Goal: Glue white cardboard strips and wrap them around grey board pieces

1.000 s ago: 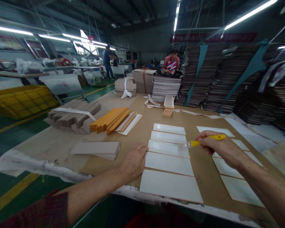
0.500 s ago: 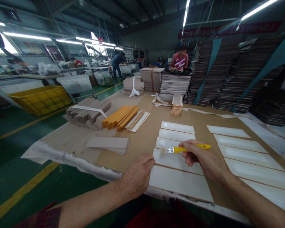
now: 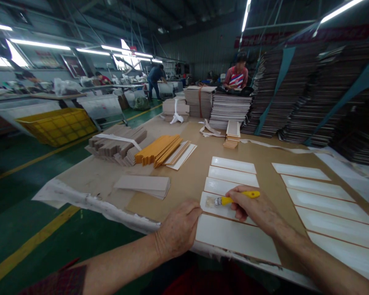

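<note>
My right hand [image 3: 253, 207] grips a yellow-handled paintbrush [image 3: 226, 200], its pale bristles lying on a white rectangular board [image 3: 223, 211] near the board's left end. At that board's left edge, my left hand [image 3: 181, 225] is closed, with thumb and finger pinching the edge. Nearer to me lies another white board [image 3: 236, 237] with a dull surface. Several shiny white boards [image 3: 232, 174] with orange edges continue the column away from me. A second column of wet-looking white boards [image 3: 321, 196] spreads to the right of my right hand.
Left on the table are grey strips [image 3: 143, 184], a tied grey cardboard bundle [image 3: 110, 143] and a stack of orange pieces [image 3: 156, 149]. A small stack [image 3: 233, 129] stands farther back. Tall dark stacks [image 3: 295, 94] rise behind. A person [image 3: 237, 77] sits beyond the table.
The brush has moved left and slightly down along the board towards its left end, with my right hand following. My left hand stays at the board's edge. The view has shifted slightly.
</note>
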